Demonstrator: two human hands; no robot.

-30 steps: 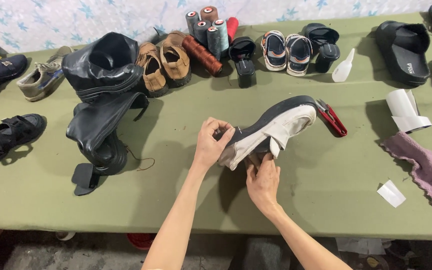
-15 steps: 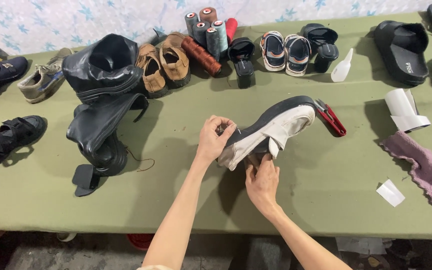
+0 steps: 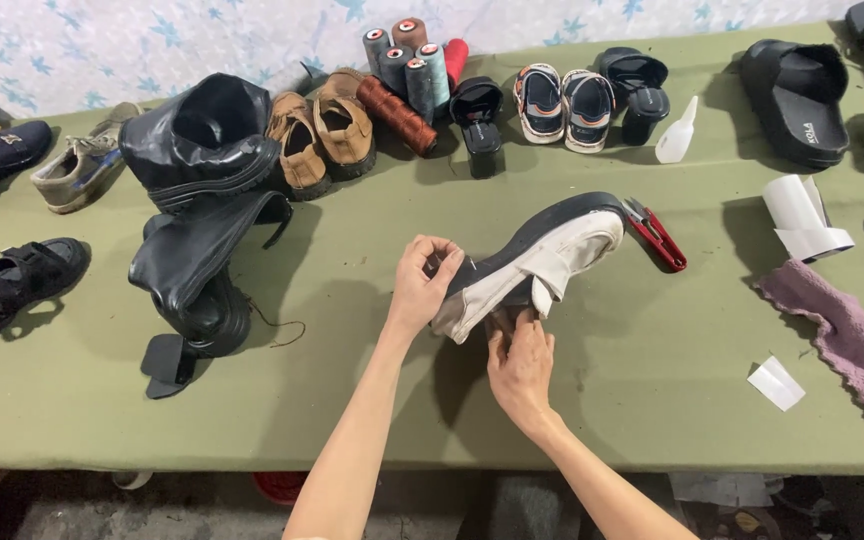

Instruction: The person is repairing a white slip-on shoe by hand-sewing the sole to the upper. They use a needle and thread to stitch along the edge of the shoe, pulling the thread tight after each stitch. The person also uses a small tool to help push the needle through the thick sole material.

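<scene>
A cream-white shoe [image 3: 544,262] with a thick black sole lies tilted on its side in the middle of a green-covered table [image 3: 352,400]. My left hand [image 3: 422,283] pinches the shoe's near end at the sole edge. My right hand [image 3: 520,362] is under the shoe's opening, fingers pressed against the upper. A red-handled cutter [image 3: 657,236] rests just beyond the shoe's far end.
Black boots [image 3: 197,200] stand at the left, with brown loafers [image 3: 322,140], thread spools [image 3: 407,65], small sandals [image 3: 564,106] and black slides [image 3: 797,100] along the back. A white tape roll [image 3: 802,215], purple cloth [image 3: 837,335] and paper scrap [image 3: 776,382] lie right.
</scene>
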